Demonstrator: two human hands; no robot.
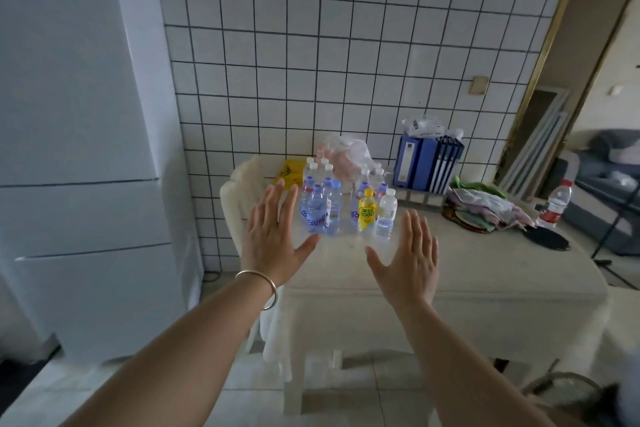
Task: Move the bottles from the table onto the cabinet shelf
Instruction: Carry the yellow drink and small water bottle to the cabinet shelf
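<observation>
- Two bare hands are held out, palms down and fingers spread, above the near part of a cream-covered table (pixel 485 274) — neither holds anything.
- The left hand (pixel 273 236), a metal bangle (pixel 259 288) on its wrist, is flat and wide open just in front of the left group of bottles; whether it touches them cannot be told.
- The right hand (pixel 412 260) is equally wide open, near the right group and apart from it.
- The bottles (pixel 325 204) stand upright in a tight cluster toward the table's far left corner, close to the tiled wall (pixel 346 62).
- Most are clear with blue labels; a yellow bottle (pixel 366 213) stands at the front of the right group, with a clear white-capped bottle (pixel 386 217) just beside it.
- Behind the cluster lie a crumpled plastic bag (pixel 346 152) and a yellow bag (pixel 289 175).
- Blue binders (pixel 427 163) stand along the far edge of the table, under a white bag.
- A red-labelled bottle (pixel 556 203) stands alone at the table's right edge, well apart from the cluster — beside a heap of folded cloth (pixel 485 206) and a dark round object (pixel 547 239).
- A white refrigerator (pixel 79 149) fills the left of the scene.
</observation>
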